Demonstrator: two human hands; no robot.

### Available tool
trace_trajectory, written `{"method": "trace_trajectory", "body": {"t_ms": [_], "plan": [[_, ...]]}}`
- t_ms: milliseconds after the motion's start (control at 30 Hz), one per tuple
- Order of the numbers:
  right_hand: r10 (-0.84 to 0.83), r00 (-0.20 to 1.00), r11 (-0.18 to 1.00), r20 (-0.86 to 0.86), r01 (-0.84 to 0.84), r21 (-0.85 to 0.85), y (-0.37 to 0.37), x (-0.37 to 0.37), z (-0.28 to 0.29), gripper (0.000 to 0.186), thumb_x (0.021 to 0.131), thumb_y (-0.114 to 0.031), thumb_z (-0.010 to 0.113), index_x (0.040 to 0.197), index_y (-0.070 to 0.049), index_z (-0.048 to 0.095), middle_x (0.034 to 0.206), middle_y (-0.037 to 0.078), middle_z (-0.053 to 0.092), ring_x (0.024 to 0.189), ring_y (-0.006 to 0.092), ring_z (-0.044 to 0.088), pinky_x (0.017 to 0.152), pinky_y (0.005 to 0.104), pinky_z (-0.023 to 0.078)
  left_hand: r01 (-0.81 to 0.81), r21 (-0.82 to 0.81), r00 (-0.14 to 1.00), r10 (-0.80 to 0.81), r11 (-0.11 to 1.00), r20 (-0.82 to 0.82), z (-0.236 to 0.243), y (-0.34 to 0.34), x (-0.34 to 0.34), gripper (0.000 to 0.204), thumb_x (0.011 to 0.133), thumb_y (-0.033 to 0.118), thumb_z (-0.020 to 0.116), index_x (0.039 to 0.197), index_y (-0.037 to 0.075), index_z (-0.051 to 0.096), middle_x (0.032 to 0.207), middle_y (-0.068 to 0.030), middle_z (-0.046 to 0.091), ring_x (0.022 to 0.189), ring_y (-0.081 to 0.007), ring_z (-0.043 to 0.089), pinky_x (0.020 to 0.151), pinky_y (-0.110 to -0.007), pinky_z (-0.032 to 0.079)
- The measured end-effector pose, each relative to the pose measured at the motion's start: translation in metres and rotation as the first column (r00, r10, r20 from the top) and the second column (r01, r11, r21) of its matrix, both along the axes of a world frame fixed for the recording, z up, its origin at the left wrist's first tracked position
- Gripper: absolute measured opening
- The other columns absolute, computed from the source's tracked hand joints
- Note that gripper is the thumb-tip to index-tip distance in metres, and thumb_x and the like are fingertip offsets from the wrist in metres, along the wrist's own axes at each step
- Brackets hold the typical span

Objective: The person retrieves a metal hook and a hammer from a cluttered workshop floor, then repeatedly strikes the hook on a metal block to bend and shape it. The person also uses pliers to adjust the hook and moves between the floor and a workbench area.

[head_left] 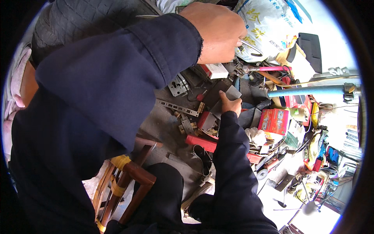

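Observation:
My left hand (216, 29) is stretched far forward at the top. Its fingers are closed round a shiny metal piece with a curved, loop-like end (252, 47); the rest is hidden in the fist. Nearer to me, my right hand (232, 106) has its thumb and fingers round a grey, flat-sided piece (233, 93), which looks like a small box or block. Beneath it are dark flat boxes (215, 93). To the left lie a metal lock plate with holes (178, 85), a long slotted metal strip (178, 107) and several brass-coloured parts (200, 107).
A white printed bag (269, 23) stands at the far side. A pink-handled hammer-like tool (272, 69) and a blue tube (307, 91) lie to the right. Red boxes (274, 121) crowd the right. A wooden chair (134, 175) stands near my legs at the lower left.

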State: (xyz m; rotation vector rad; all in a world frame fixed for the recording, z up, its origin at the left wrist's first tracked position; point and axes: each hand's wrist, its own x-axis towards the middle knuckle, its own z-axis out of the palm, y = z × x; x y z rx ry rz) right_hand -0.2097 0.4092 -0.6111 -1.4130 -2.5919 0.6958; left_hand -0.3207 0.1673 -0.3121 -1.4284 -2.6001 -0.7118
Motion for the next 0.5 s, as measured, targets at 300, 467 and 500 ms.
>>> {"method": "trace_trajectory", "body": {"t_ms": [300,467,500], "plan": [[-0.005,0.997,0.998,0.081,0.009,-0.056,0.016,-0.017,-0.003,0.11,0.061,-0.074,0.079,0.125,0.013,0.057,0.124,0.032,0.065,0.119,0.0414,0.063,0.103,0.0452,0.048,-0.038,0.026,0.996,0.04,0.999,-0.085,-0.015,0.003,-0.006,0.017,0.081,0.016,0.064,0.086,0.002,0.072,0.086,-0.0225,0.071,0.085,-0.0387,0.07,0.077,-0.051,0.055],[-0.048,0.998,0.997,0.033,0.05,-0.062,0.013,-0.007,-0.007,0.11,0.061,-0.072,0.08,0.125,0.014,0.055,0.123,0.032,0.065,0.118,0.0417,0.063,0.104,0.0445,0.048,-0.1,-0.028,0.977,0.093,0.995,-0.194,-0.027,0.012,-0.014,0.019,0.08,0.017,0.066,0.088,0.004,0.077,0.088,-0.0205,0.073,0.084,-0.035,0.073,0.076,-0.047,0.059],[-0.067,0.997,0.995,0.048,0.07,-0.069,0.012,-0.007,-0.007,0.109,0.061,-0.071,0.081,0.125,0.014,0.055,0.123,0.031,0.065,0.118,0.0419,0.064,0.103,0.0446,0.048,-0.107,-0.039,0.977,0.098,0.994,-0.188,-0.027,0.013,-0.015,0.019,0.08,0.018,0.066,0.088,0.004,0.077,0.088,-0.0204,0.073,0.083,-0.035,0.073,0.076,-0.047,0.059]]}}
